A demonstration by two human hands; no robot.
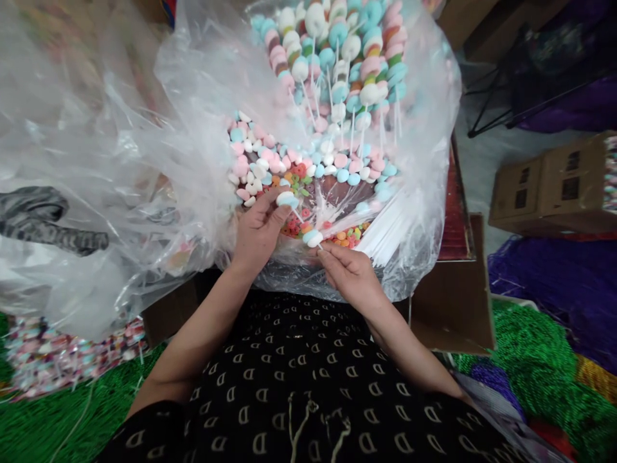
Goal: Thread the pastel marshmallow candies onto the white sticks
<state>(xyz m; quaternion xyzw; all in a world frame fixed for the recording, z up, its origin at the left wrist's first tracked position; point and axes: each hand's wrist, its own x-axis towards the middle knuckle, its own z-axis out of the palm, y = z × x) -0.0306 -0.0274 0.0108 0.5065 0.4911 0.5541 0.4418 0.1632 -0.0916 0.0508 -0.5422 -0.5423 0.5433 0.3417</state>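
Observation:
My left hand [263, 226] pinches a blue and white candy [287, 200] at the upper tip of a white stick. With my right hand [348, 267] I hold the lower end of that stick, just under a stack of white, blue and orange candies [312, 236]. Loose pink, white and blue candies [260, 157] lie beyond my hands, with small colourful gummy rings [301, 177] nearer. White sticks [385, 228] lie in a bundle to the right. Finished-looking candy skewers [337, 58] are piled at the back.
Clear plastic sheeting [120, 141] covers the left side and surrounds the candies. Cardboard boxes [549, 186] stand at the right, beside purple strands [554, 296] and green strands [540, 360]. Wrapped candy skewers [72, 354] lie at the lower left.

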